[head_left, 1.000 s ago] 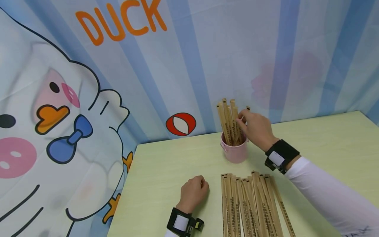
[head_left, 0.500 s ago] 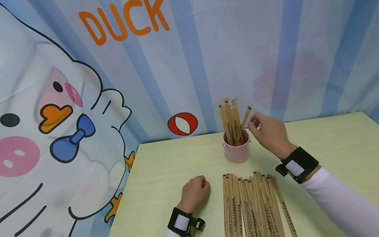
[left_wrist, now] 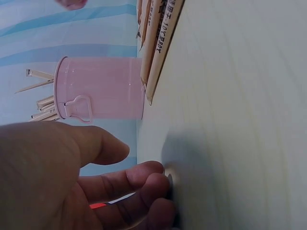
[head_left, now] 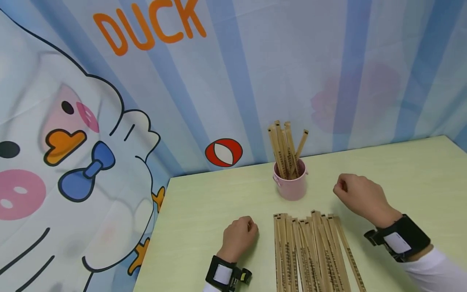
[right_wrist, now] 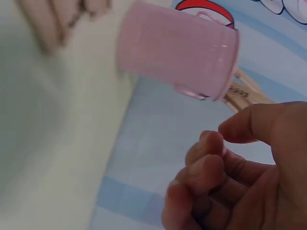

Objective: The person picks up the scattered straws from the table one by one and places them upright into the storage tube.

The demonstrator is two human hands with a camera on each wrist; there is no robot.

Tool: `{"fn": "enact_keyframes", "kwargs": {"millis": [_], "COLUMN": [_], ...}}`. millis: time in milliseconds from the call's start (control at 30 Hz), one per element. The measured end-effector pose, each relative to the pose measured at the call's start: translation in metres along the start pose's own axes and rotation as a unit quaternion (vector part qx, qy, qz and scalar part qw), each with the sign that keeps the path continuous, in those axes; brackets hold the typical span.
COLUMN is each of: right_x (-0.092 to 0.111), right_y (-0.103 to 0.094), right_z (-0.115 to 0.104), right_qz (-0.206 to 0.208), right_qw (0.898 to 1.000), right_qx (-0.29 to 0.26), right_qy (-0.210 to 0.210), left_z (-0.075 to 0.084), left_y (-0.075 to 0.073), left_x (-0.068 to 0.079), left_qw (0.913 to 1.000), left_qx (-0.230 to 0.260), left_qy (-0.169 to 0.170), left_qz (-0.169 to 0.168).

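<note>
A small pink bucket (head_left: 292, 190) stands near the back of the table, with several paper-wrapped chopsticks (head_left: 280, 150) upright in it; one leans out to the right. In front of it, a row of more wrapped chopsticks (head_left: 316, 251) lies side by side. My right hand (head_left: 361, 198) is in the air right of the bucket, holding nothing; in the right wrist view its fingers (right_wrist: 206, 175) are loosely curled. Left of the row, my left hand (head_left: 238, 238) rests by the table with loosely bent fingers (left_wrist: 129, 184) and nothing in them.
The pale yellow-green table (head_left: 204, 202) meets a blue striped cloth backdrop (head_left: 292, 73) at its back edge. A printed duck (head_left: 73, 154) fills the backdrop's left side. One wrapped chopstick (head_left: 351, 255) lies slanted at the row's right edge.
My right hand has let go of a wrapped chopstick in the bucket and moved back to the right and toward me. The chopstick stays leaning there. My left hand has stayed put.
</note>
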State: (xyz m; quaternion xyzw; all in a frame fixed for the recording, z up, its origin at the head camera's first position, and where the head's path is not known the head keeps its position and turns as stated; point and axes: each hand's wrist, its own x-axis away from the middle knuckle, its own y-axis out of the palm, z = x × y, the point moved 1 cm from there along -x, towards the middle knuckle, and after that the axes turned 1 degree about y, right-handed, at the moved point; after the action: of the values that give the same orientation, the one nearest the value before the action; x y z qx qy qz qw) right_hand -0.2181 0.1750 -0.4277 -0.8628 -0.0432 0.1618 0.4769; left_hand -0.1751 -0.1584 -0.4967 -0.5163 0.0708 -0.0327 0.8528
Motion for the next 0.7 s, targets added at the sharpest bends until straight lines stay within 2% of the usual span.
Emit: {"fn": "enact_keyframes", "kwargs": {"millis": [100, 267, 700], "right_x": [0.008, 0.018, 0.028], "right_y": [0.009, 0.018, 0.034], "right_z": [0.011, 0.021, 0.037], "right_qz": [-0.018, -0.021, -0.035], "right_qw": [1.000, 0.999, 0.998], "right_qx": [-0.005, -0.018, -0.019], "right_qy": [0.010, 0.023, 0.051], "left_z": [0.001, 0.001, 0.001], "left_y": [0.000, -0.001, 0.000], "left_x": [0.000, 0.000, 0.001], "left_qw": [1.0000, 1.0000, 1.0000], "left_qx": [0.003, 0.002, -0.005], "left_qy": [0.000, -0.001, -0.002], "left_qz": [-0.001, -0.001, 0.004]}}
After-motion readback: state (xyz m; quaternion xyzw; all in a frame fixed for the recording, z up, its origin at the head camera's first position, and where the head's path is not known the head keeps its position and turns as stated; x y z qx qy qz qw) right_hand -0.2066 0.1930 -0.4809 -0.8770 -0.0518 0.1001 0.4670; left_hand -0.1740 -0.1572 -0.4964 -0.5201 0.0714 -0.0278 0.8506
